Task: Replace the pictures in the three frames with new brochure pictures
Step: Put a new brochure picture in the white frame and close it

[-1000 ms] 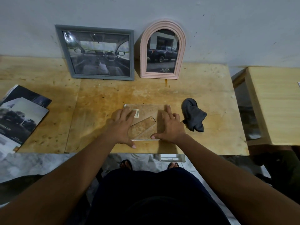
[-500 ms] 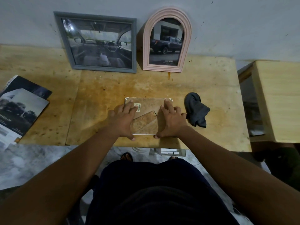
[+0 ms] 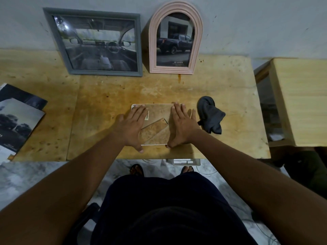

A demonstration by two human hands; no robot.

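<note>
on the table, both flat, released hands press a face-down frame; "toyota" shows behind.

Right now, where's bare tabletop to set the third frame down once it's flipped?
Free: the wide strip between the face-down frame and the grey frame and pink arched frame at the wall; also left of the left hand, up to the brochures. Crowded: right side, sock beside the right hand.

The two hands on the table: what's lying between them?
In the head view, the left hand and right hand press flat on a face-down frame. Between them shows its wood-patterned back, with the folding stand and a small sticker.
</note>
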